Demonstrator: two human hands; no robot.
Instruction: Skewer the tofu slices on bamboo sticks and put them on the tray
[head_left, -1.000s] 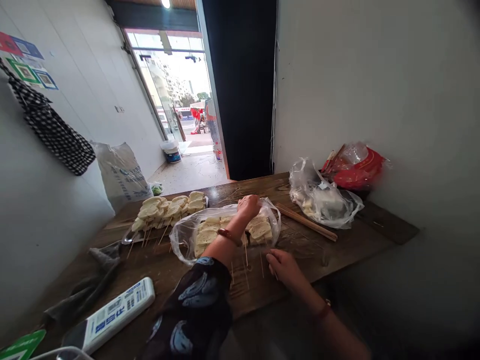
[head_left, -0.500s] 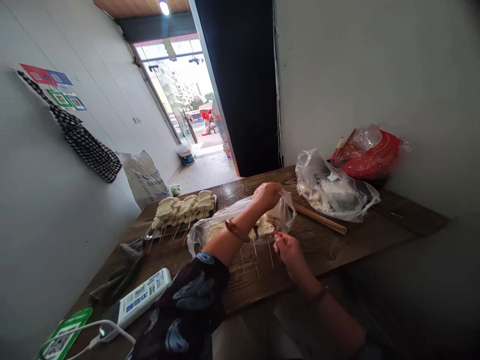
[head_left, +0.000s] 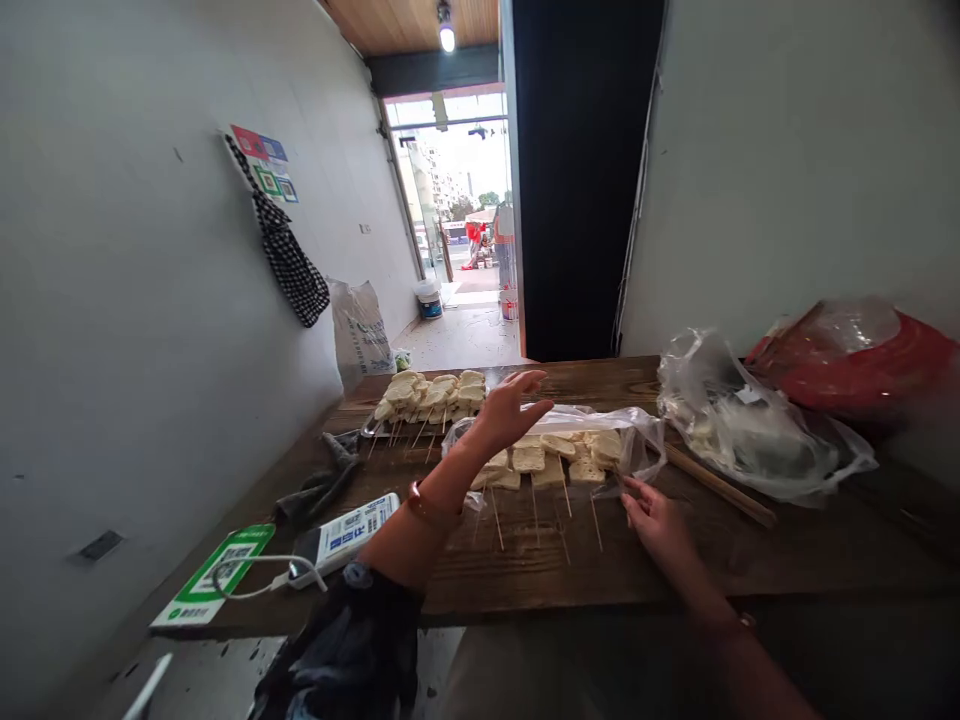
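Note:
My left hand (head_left: pixel 514 412) is held above the near pile with its thumb and fingers apart, nothing in it. Beneath and beside it, pale bread-like slices on skewers (head_left: pixel 529 458) lie in a row, their thin sticks pointing toward me. A clear plastic bag (head_left: pixel 643 440) lies around and behind this pile. At the bag's near right corner is my right hand (head_left: pixel 651 515), its thumb and fingertips pinched on the plastic edge. Farther left, a metal tray (head_left: pixel 369 428) carries a stack of similar skewered slices (head_left: pixel 431 392).
On the right lie a bundle of wooden sticks (head_left: pixel 724 485), another filled clear bag (head_left: pixel 757 430) and a red package (head_left: pixel 862 360). A white payment device (head_left: pixel 352 535) with a cable, a green code card (head_left: pixel 217 575) and a dark cloth (head_left: pixel 322 480) occupy the table's left side.
My left hand has let go of the bag's plastic and opened, moving left over the pile. The bag now lies lower, uncovering more slices. The view has turned left.

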